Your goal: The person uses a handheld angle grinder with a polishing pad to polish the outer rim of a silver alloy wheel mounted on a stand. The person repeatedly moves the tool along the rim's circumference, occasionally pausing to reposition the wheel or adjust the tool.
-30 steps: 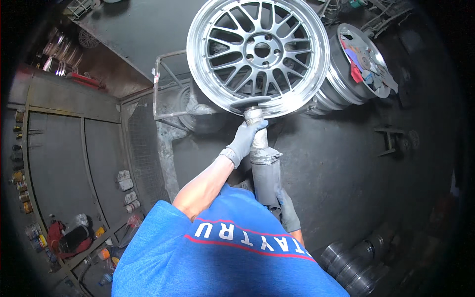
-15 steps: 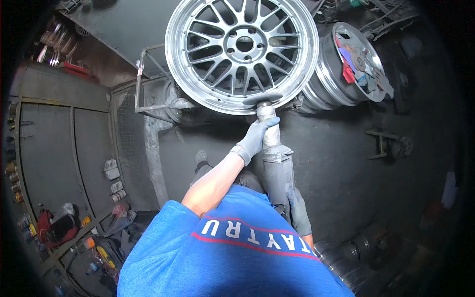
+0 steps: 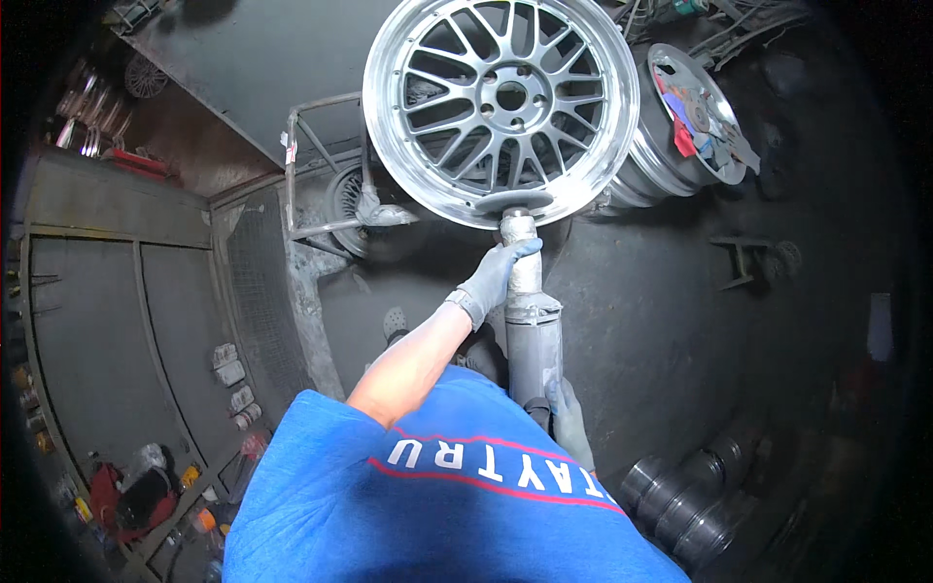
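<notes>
A silver multi-spoke alloy wheel (image 3: 593,175) with a polished outer lip is at the top middle. Against its near lip lies the thin grey disc (image 3: 513,200) of a long grey angle grinder (image 3: 535,355); whether it spins I cannot tell. My gloved left hand (image 3: 493,275) is wrapped around the grinder's pale, wrapped neck, just behind the disc. Farther back, my gloved right hand (image 3: 567,410) holds the rear of the grinder's body. That hand's fingers are partly hidden by the tool.
A metal frame (image 3: 292,180) stands left of the wheel. Right of it, another rim (image 3: 656,160) carries coloured cloth scraps and discs (image 3: 702,121). Dark rims (image 3: 680,510) lie at lower right, a small stand (image 3: 741,262) farther out. Grey cabinet panels (image 3: 102,321) line the left.
The disc has shifted left along the wheel's near lip, and both hands have gone with the grinder. The wheel appears farther right in the picture as the view has moved.
</notes>
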{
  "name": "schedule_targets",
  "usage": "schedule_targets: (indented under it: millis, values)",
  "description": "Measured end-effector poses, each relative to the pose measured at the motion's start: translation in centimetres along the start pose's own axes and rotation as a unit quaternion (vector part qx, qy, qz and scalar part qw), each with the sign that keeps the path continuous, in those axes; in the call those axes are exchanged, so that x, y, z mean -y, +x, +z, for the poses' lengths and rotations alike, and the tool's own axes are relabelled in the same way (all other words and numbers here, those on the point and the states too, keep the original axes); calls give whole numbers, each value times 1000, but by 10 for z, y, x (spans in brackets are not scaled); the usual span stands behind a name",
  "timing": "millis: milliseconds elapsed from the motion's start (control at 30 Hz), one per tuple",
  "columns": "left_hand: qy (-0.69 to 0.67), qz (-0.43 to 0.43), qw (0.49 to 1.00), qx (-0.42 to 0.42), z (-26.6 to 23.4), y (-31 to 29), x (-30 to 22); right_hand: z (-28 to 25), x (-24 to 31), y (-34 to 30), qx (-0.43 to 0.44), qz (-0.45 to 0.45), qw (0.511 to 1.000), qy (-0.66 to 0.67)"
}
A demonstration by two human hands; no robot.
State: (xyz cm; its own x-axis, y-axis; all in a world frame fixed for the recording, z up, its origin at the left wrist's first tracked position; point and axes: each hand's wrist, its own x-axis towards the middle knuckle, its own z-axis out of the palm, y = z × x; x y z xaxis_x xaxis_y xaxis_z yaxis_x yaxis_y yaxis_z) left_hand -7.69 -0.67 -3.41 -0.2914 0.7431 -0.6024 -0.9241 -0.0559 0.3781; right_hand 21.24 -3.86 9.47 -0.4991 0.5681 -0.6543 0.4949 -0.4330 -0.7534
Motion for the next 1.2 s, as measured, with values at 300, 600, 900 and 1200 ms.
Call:
schedule_targets:
  millis: [300,600,900,1200]
  values:
    - [69,-21,997,5,-38,-36,-52,100,-20,-27,-33,8,993,114]
    - [21,-62,996,63,-34,-23,-47,126,5,-43,-103,23,990,94]
    - [52,-43,997,38,-53,-35,-66,146,12,-49,-73,38,992,90]
    - [77,12,997,-9,-37,-44,-61,85,-42,-12,-24,37,993,108]
